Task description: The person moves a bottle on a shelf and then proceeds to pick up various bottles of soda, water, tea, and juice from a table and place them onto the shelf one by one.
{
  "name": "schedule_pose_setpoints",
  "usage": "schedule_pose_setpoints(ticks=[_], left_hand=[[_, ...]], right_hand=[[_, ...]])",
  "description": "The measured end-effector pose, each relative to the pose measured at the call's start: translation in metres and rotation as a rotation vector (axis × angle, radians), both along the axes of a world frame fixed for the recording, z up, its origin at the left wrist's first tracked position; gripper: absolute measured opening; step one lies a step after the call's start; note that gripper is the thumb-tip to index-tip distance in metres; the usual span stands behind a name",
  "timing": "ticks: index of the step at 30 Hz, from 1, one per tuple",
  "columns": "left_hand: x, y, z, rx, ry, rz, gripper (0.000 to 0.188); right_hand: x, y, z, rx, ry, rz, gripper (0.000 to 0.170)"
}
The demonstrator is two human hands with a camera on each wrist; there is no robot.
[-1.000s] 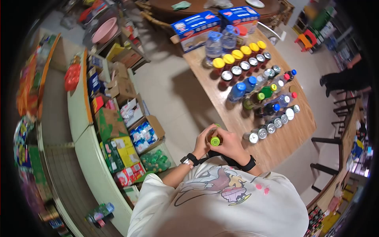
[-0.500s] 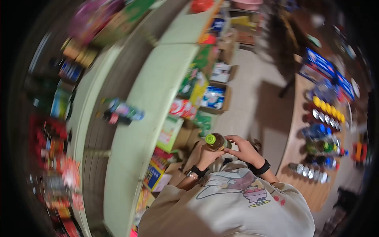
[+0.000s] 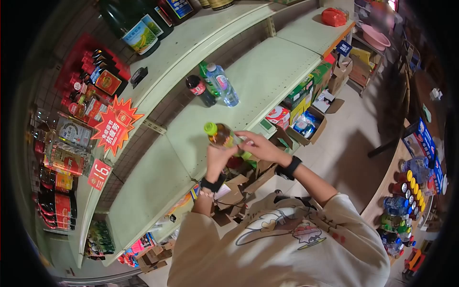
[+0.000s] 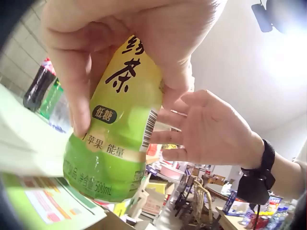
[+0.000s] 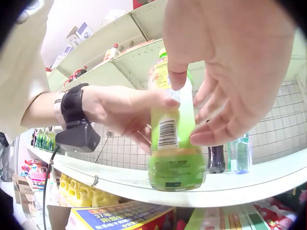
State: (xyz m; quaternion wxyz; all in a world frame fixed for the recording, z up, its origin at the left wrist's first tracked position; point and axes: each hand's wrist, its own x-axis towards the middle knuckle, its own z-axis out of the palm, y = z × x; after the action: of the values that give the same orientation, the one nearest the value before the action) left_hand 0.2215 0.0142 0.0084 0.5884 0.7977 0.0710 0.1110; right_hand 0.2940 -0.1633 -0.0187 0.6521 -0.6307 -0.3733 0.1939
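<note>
On my head feed, the far left holds crowded shelving: red-capped bottles lean in the upper left, with an orange-red starburst sign on the shelf edge just right of them and a red price card below. Large dark green bottles stand at the top left. A pale shelf sweeps from lower left to upper right; a dark cola bottle and a clear bottle stand close together on it, left of the top centre.

Near the middle of the frame I have the green-capped bottle, raised in front of the pale shelf and tilted, its cap toward the upper left. My left hand grasps it, thumb and fingers wrapped round the label. My right hand, just to the right, is not clenched: its fingers are loosely extended beside the bottle. I cannot tell how firmly they touch it.

Further right, an open cardboard box holds blue-and-white packs, a red bag sits at the upper right, and a wooden table carries rows of drinks at the right edge.
</note>
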Motion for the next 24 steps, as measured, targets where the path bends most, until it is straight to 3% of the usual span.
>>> schedule_pose_setpoints(ticks=[7,9,14,16,24], left_hand=[[0.089,0.078,-0.002,0.17,-0.098,0.085,0.014],[0.109,0.088,-0.007,0.158,-0.093,0.085,0.014],[0.145,0.105,-0.025,0.129,-0.006,0.188,0.02],[0.153,0.105,-0.029,0.138,-0.01,0.197,0.02],[0.17,0.114,-0.045,0.015,0.017,0.235,0.029]], right_hand=[[0.065,0.094,-0.016,-0.002,0.068,-0.039,0.059],[0.075,0.109,-0.026,-0.125,0.035,-0.075,0.068],[0.089,0.122,-0.036,-0.133,0.085,-0.122,0.069],[0.09,0.122,-0.032,-0.288,0.142,-0.071,0.07],[0.082,0.113,-0.042,-0.293,0.151,-0.039,0.069]])
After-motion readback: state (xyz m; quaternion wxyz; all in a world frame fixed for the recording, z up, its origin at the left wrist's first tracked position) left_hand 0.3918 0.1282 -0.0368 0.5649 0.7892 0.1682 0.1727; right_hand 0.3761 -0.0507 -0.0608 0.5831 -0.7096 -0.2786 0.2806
